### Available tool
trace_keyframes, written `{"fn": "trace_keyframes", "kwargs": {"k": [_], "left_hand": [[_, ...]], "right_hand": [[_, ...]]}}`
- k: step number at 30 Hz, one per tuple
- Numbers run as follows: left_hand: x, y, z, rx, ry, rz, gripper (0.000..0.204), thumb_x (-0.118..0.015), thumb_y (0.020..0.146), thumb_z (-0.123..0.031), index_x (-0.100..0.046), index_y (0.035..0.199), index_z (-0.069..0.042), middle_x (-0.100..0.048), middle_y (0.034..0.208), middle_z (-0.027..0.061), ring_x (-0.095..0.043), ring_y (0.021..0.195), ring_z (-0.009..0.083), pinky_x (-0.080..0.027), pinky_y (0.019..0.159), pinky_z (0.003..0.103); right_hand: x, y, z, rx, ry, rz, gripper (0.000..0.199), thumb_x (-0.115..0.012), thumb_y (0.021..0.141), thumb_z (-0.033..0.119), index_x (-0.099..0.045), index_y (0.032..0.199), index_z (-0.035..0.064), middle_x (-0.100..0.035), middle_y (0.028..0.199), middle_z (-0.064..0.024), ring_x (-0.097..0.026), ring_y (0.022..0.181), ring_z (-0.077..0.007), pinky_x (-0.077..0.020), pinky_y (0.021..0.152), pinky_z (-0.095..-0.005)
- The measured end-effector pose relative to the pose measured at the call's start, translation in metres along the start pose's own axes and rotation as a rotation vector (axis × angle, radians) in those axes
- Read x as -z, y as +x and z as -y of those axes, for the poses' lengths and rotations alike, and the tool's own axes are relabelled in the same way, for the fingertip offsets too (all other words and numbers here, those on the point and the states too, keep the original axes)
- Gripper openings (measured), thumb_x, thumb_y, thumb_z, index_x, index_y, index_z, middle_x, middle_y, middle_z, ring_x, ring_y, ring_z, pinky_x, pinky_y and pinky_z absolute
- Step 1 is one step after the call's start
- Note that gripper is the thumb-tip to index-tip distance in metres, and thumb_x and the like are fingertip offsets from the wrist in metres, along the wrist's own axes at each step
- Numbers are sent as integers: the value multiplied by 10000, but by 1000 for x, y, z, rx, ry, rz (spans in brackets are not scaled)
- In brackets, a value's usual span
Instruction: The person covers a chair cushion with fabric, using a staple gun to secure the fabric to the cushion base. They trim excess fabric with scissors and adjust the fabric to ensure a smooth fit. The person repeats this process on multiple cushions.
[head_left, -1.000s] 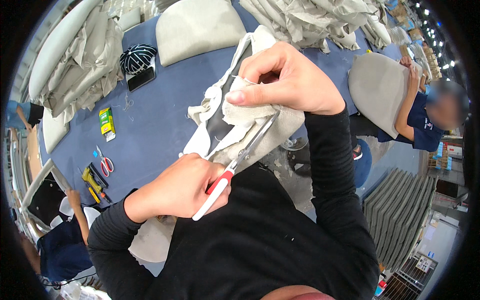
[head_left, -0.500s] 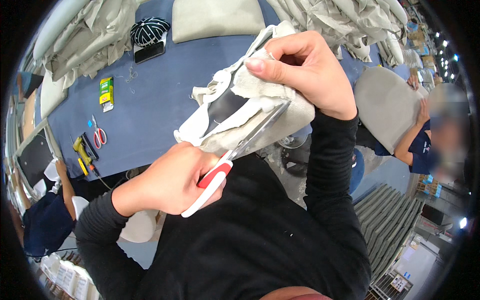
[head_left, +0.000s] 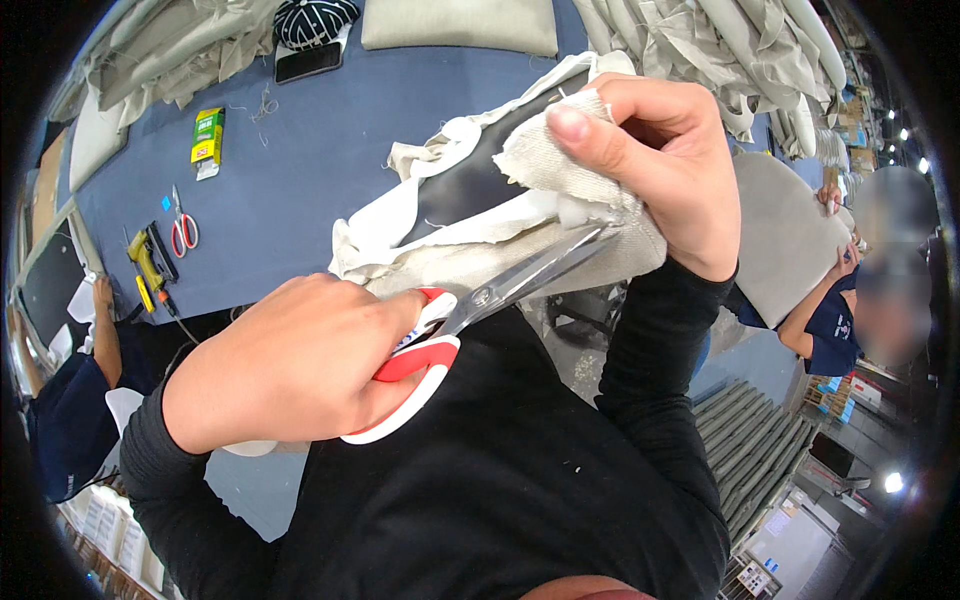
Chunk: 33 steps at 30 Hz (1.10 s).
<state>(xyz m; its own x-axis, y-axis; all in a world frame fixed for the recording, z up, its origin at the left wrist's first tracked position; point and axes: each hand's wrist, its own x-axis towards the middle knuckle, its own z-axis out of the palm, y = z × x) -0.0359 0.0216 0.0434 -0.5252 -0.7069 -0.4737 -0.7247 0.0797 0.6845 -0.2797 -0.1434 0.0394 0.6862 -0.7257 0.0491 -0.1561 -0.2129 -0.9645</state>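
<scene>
My left hand (head_left: 290, 360) grips a pair of scissors (head_left: 485, 298) with red and white handles, fingers through the loops. The handles stand apart, and the blades point up and right, their tips at the fabric beside my other hand. My right hand (head_left: 665, 150) pinches a frayed flap of beige fabric (head_left: 560, 150) between thumb and fingers. That flap belongs to a fabric-covered piece (head_left: 460, 262) with a dark panel (head_left: 455, 203) and gathered white edging (head_left: 385, 222). The piece is tilted above the table's near edge; what supports it underneath is hidden.
On the blue table (head_left: 300, 190) lie a second pair of scissors (head_left: 183, 225), a yellow-green staple gun (head_left: 150, 265), a green and yellow box (head_left: 207, 143) and a phone (head_left: 308, 62). Beige covers (head_left: 700, 50) are heaped at the back. Co-workers handle panels at left and right (head_left: 825, 325).
The scissor handles have spread apart and the blades have opened at the fabric. My right hand has moved slightly right with the flap, and the whole view has shifted a little.
</scene>
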Motion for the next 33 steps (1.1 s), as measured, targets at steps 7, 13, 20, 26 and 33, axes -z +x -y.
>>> {"fn": "trace_keyframes", "kwargs": {"k": [7,13,20,26,33], "left_hand": [[-9,6,11,-85,-50,-100,255,-749,948,-231,-674,1037,-5,-665,722,228,-681,723,468,-522,671,531],[-4,9,14,-108,-66,-53,278,-765,952,-259,-698,1073,-19,-699,757,219,-702,735,448,-536,684,513],[-5,10,19,-126,-99,-38,271,-772,959,-258,-709,1066,-17,-705,761,227,-713,738,441,-541,686,498],[-1,14,21,-155,-80,-17,271,-768,977,-277,-703,1033,-21,-687,734,225,-703,726,442,-534,676,499],[0,16,20,-171,-88,-26,273,-763,985,-281,-709,1041,-19,-682,730,220,-696,719,445,-531,665,497]], "right_hand": [[-1,4,-1,2,23,-17,211,-882,960,170,-823,884,-18,-744,764,1,-624,690,-26,-442,610,-219],[1,8,0,-8,14,-5,225,-889,953,183,-823,879,-19,-735,773,4,-610,694,-28,-438,614,-231],[1,8,1,-9,24,-8,230,-889,953,197,-832,887,-16,-752,785,-17,-636,694,-43,-450,619,-236],[2,8,-1,-13,12,-16,242,-899,946,201,-821,872,-16,-715,758,4,-607,678,-36,-425,604,-235],[3,7,-3,10,-2,-14,242,-906,940,187,-801,850,-11,-673,738,27,-565,672,-26,-391,588,-238]]}}
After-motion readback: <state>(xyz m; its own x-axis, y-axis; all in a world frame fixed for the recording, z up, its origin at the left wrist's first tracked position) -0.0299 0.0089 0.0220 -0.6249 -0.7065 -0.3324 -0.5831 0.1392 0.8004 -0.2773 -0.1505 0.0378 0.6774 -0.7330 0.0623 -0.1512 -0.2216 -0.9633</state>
